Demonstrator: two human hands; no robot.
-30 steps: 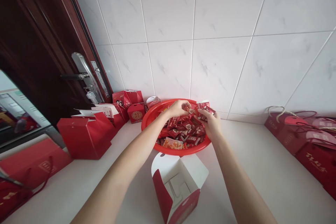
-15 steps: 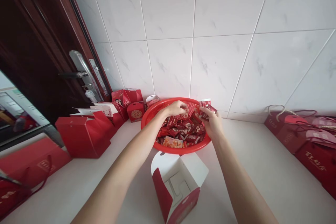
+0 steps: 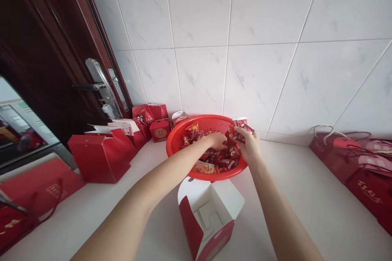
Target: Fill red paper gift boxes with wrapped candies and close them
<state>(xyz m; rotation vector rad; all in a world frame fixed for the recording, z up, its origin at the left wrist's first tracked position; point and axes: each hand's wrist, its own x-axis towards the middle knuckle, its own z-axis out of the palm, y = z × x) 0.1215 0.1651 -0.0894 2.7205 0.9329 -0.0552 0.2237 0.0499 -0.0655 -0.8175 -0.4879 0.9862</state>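
A red plastic basket [image 3: 172, 140] holds a heap of wrapped candies [image 3: 228, 163], mostly in red wrappers. My left hand [image 3: 218, 140] reaches down into the heap with curled fingers. Its fingertips are hidden among the candies, so what they grip cannot be made out. At the basket's right rim, my right hand [image 3: 251, 146] is closed on several red-wrapped candies [image 3: 243, 131] held between thumb and fingers. In front of the basket stands an open box [image 3: 214, 236], red outside and white inside, its flaps spread and its visible floor bare.
Red gift boxes [image 3: 99, 157] stand along the left, near a dark wooden door [image 3: 45, 28] with a metal handle. More red bags with cord handles [image 3: 352, 159] line the right side. Behind the basket rises a white tiled wall [image 3: 199, 8].
My left hand has moved right and lower into the candies, uncovering candies at the basket's left. My right hand stays by the rim with its candies. The view has shifted slightly.
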